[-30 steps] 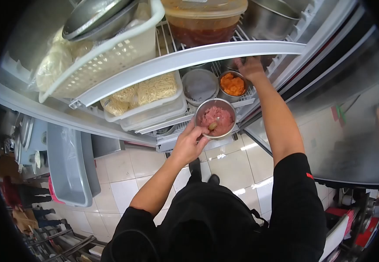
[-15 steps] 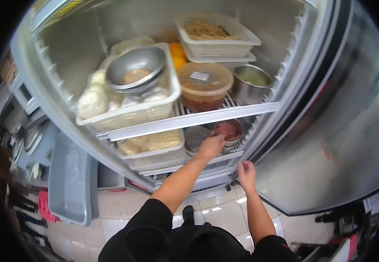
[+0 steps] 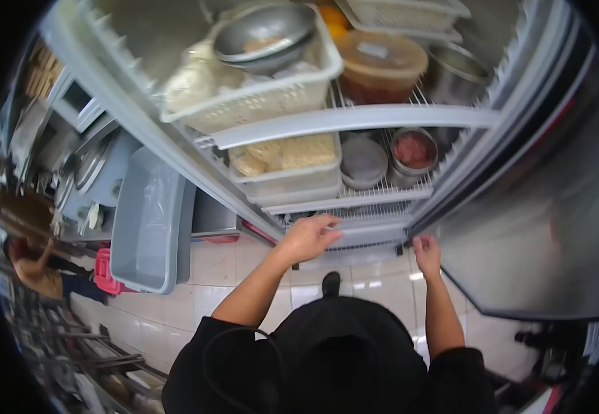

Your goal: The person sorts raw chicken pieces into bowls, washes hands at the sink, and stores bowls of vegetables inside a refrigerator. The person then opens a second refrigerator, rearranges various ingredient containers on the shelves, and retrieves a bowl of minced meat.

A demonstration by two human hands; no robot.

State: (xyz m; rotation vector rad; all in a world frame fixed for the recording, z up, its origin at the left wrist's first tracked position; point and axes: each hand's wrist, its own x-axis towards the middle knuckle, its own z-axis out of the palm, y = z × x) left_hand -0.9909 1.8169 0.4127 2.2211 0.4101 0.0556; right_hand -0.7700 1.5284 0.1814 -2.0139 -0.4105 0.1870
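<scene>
A metal bowl (image 3: pixel 410 170) is holding pink minced meat (image 3: pixel 414 149) on the lower shelf (image 3: pixel 375 200) of a refrigerator (image 3: pixel 130 100), sitting near the shelf's right end, close to the front edge, with another metal container (image 3: pixel 408 182) showing directly beneath it. A lidded round tub (image 3: pixel 364 164) is standing just to its left, and a white tray (image 3: pixel 299 186) of pale noodles (image 3: pixel 310 152) is filling the shelf's left end. Below the lower shelf's front edge, the worker's left hand (image 3: pixel 310 237) is hovering with nothing in its grasp, its fingers loosely spread. The right hand (image 3: pixel 426 252) is hanging farther right, near the foot of the refrigerator door (image 3: pixel 534 228), its fingers curling; whether they are gripping the door's edge is impossible to tell. On the upper shelf (image 3: pixel 354 121), a white basket (image 3: pixel 258 100) is occupying the left end and carrying stacked metal bowls (image 3: pixel 265 34), while a labeled round container (image 3: pixel 381 65) is sitting right of the middle and a metal pot (image 3: pixel 458 72) is standing toward the right end. Oranges (image 3: pixel 334 17) are showing behind. The door is standing open at right. Beyond the refrigerator's left side, a gray bin (image 3: pixel 149 221) is resting beside a red basket (image 3: pixel 106 271), and another person (image 3: pixel 41 276) is appearing in the blurred background.
</scene>
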